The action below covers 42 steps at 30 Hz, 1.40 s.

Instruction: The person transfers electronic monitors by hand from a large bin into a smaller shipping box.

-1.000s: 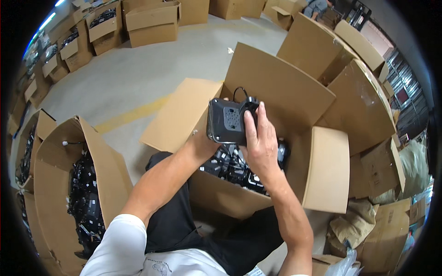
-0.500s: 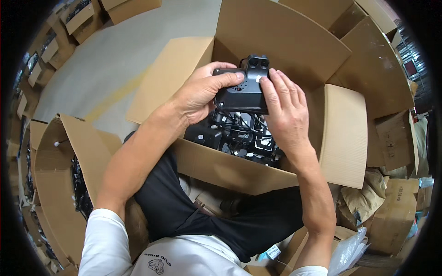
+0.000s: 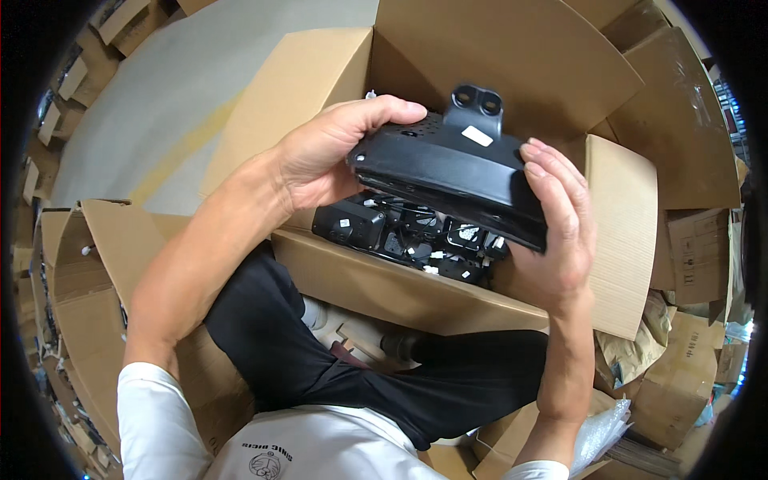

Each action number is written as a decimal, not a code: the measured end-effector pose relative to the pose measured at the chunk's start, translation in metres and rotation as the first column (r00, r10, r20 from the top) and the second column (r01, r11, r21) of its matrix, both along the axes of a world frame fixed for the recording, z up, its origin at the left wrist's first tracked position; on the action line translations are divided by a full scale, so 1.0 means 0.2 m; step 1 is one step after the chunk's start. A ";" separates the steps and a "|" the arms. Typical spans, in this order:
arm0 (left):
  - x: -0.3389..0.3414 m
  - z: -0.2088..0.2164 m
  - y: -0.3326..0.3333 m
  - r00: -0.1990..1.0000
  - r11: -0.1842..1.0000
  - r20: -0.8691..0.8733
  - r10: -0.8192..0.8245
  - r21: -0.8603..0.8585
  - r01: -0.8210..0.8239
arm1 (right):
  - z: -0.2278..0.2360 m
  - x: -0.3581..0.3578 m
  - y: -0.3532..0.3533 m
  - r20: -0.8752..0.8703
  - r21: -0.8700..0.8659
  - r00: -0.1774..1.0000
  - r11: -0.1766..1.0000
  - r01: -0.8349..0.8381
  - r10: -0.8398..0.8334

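Between both hands I hold a black electronic unit (image 3: 448,170), a long housing with small perforations, a white sticker and a two-holed bracket on its far edge. My left hand (image 3: 326,150) is closed round its left end, thumb on top near the perforations. Around the right end curl the fingers of my right hand (image 3: 562,220). The unit is tilted, its right end lower and nearer to me. Below it stands an open cardboard box (image 3: 400,282) holding several similar black units (image 3: 348,224) with cables and white connectors. The held unit hides part of them.
Cardboard flaps rise at the box's far side, left and right (image 3: 622,232). Another open carton (image 3: 96,320) stands at my left. A brown paper bag (image 3: 640,344), clear bubble wrap (image 3: 602,436) and more cartons (image 3: 680,376) lie at right. Rows of boxes line the far left.
The black unit has come nearer and turned, so its long front edge now shows. My right hand has moved right and down to its end; my left thumb has shifted along the top.
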State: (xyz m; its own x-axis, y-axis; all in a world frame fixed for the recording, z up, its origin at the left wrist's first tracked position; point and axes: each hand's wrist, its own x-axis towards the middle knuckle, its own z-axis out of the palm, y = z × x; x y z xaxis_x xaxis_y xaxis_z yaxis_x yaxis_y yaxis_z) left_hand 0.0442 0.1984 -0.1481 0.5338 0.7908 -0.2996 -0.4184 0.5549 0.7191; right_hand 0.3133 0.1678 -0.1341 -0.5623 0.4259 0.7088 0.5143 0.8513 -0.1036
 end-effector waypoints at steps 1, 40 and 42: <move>0.00 0.01 -0.02 0.986 0.998 -0.163 0.038 0.058 -0.029 | 0.06 -0.01 -0.03 0.007 -0.009 1.000 1.000 -0.011 0.011; -0.51 0.14 -0.31 0.575 0.474 -0.467 0.672 0.868 0.150 | -1.44 0.73 0.31 0.847 -0.514 0.448 0.655 0.554 0.286; -0.87 0.25 -0.46 0.475 0.461 -0.516 0.713 0.855 0.239 | -1.23 0.37 0.26 0.573 -0.816 0.775 0.270 0.511 0.266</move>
